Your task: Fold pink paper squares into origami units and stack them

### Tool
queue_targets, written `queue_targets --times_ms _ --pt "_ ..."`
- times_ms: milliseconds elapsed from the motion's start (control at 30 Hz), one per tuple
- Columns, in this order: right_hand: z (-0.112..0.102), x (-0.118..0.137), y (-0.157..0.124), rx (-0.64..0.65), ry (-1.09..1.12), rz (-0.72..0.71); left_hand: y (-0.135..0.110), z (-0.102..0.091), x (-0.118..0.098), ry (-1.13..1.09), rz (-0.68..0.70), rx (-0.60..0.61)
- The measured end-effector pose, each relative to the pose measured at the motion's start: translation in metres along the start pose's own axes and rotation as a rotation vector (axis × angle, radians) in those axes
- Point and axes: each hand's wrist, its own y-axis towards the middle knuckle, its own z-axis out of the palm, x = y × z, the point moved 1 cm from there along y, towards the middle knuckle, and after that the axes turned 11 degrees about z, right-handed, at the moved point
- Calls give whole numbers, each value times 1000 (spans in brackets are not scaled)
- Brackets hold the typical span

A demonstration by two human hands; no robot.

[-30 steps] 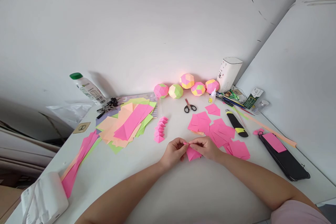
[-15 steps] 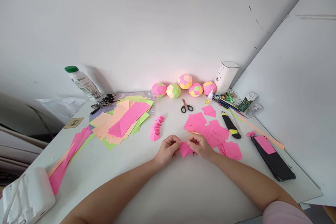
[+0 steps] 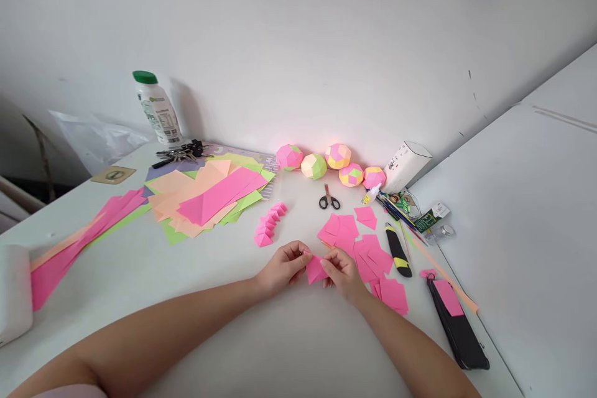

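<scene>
A small pink sheet of folding paper (image 3: 315, 269) is held up between both hands, a crease showing down its middle. My left hand (image 3: 288, 266) pinches its left corner. The right corner is gripped by the thumb and fingers of my right hand (image 3: 342, 270). Just beyond the left hand stands a row of folded pink paper pieces (image 3: 270, 224), nested one behind another. Flat pink paper squares (image 3: 372, 258) lie scattered beside and past the right hand. The far fingertips of both hands are partly hidden.
Scissors (image 3: 329, 199), a glue bottle (image 3: 372, 194) and several paper balls (image 3: 314, 166) sit toward the wall. A utility knife (image 3: 398, 250) and a black case (image 3: 459, 323) lie at right. Coloured paper sheets (image 3: 221, 196), keys (image 3: 184, 152) and a white bottle (image 3: 157, 109) are at left.
The camera view has tilted and shifted. Both hands keep hold of the pink paper, and its crease now shows more plainly.
</scene>
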Motion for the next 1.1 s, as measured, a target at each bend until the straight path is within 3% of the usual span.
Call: queue_targets --times_ms 167,400,667,833,1100 --pt "1 2 -2 5 -37 -7 -1 -1 1 52 15 26" --pt "-1 -3 0 -11 -4 -13 0 0 3 19 -20 -89" --pt "0 -2 1 -67 84 -56 -2 2 -4 -8 93 -122" --pt "0 -3 2 -54 49 -71 -3 2 1 14 169 -78" --pt "-1 -1 1 13 4 -113 1 -3 7 -9 225 -106"
